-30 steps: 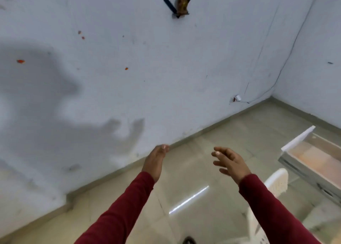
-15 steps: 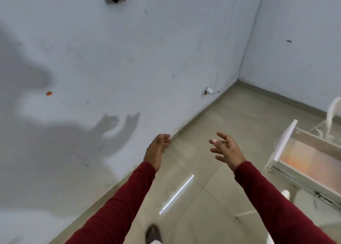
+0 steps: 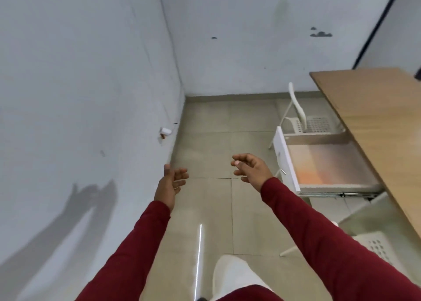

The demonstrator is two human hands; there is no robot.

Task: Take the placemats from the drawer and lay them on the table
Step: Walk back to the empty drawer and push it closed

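Note:
A drawer (image 3: 328, 164) with a white front stands pulled out from under the wooden table (image 3: 376, 123) at the right. Its floor looks pale with an orange tint; I cannot tell whether placemats lie in it. My left hand (image 3: 170, 182) is raised over the floor near the left wall, fingers apart and empty. My right hand (image 3: 250, 168) hovers just left of the drawer front, fingers spread and curled, holding nothing. Both arms wear dark red sleeves.
A white chair (image 3: 303, 116) stands beyond the drawer by the table. A second white perforated chair (image 3: 373, 243) is at the lower right. Grey walls close the left and far sides. Tiled floor (image 3: 214, 145) lies ahead.
The view has swung right from the wall toward the table. The drawer and tabletop have come fully into sight. Both hands stay raised and empty, now close to the drawer.

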